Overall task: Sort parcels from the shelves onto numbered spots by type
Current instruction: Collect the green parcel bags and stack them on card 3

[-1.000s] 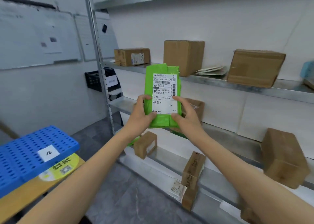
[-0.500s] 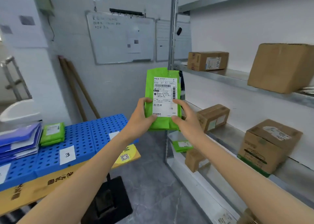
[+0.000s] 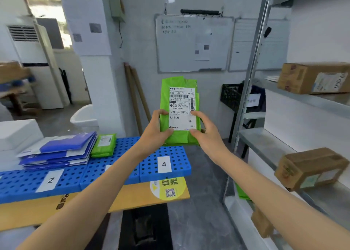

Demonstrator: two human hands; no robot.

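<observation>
Gripping the green parcel (image 3: 179,109) upright by its lower edges, my left hand (image 3: 154,131) and right hand (image 3: 205,131) hold it in the air, label facing me, above the blue mat (image 3: 121,164) near label 4 (image 3: 164,164).

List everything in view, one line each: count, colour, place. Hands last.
held parcel: 1, green with white label, upright, mid-air, centre.
second parcel: 1, green, lying on mat beside mailers.
mailers: one stack, blue and white, behind label 2.
mat: 1, blue, perforated, on yellow table.
cardboard boxes: at least 3, brown, on right shelves.
whiteboards: 2, white, back wall.
crate: 1, black, below whiteboards.
left hand: grips held parcel.
right hand: grips held parcel.
</observation>
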